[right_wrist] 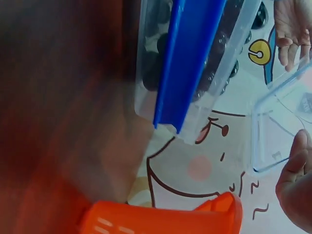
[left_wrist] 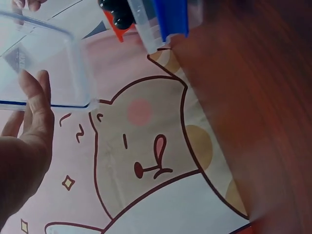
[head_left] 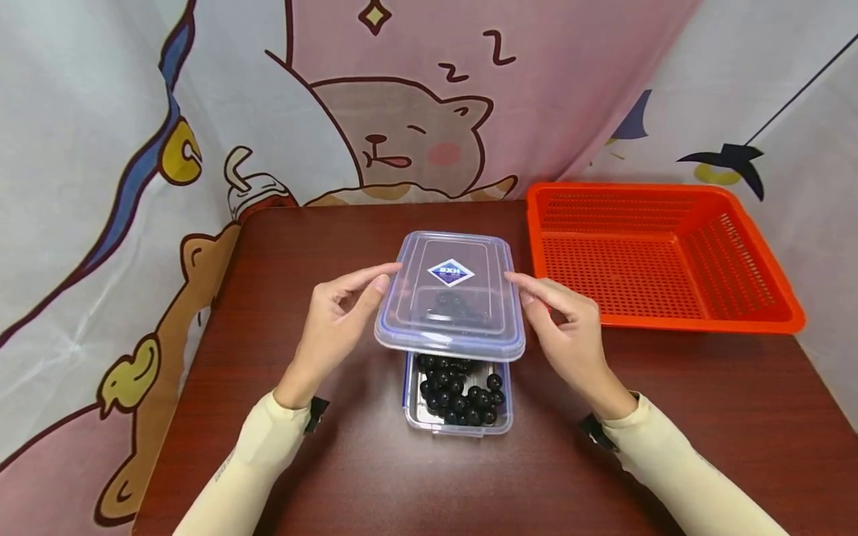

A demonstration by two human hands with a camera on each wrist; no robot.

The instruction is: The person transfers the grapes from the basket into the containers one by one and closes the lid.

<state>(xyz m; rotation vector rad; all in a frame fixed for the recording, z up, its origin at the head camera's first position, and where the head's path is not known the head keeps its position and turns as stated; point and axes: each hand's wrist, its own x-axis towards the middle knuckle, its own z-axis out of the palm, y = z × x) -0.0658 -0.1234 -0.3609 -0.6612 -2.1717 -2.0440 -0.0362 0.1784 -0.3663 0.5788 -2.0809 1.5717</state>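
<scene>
A clear plastic lid (head_left: 452, 309) with a blue rim and a diamond label is held above a clear food container (head_left: 459, 428), covering its far part from the head view. Dark round fruits, like grapes (head_left: 462, 394), lie inside the container. My left hand (head_left: 338, 320) pinches the lid's left edge between thumb and fingers. On the opposite edge, my right hand (head_left: 566, 324) pinches it the same way. In the right wrist view the container's blue side clip (right_wrist: 187, 63) hangs along its wall, and the lid (right_wrist: 278, 126) is apart from the container.
An orange-red plastic basket (head_left: 670, 320) stands at the right rear of the brown table (head_left: 322, 469). Behind the table hangs a cartoon-printed curtain (head_left: 402, 141), which also runs down the left side.
</scene>
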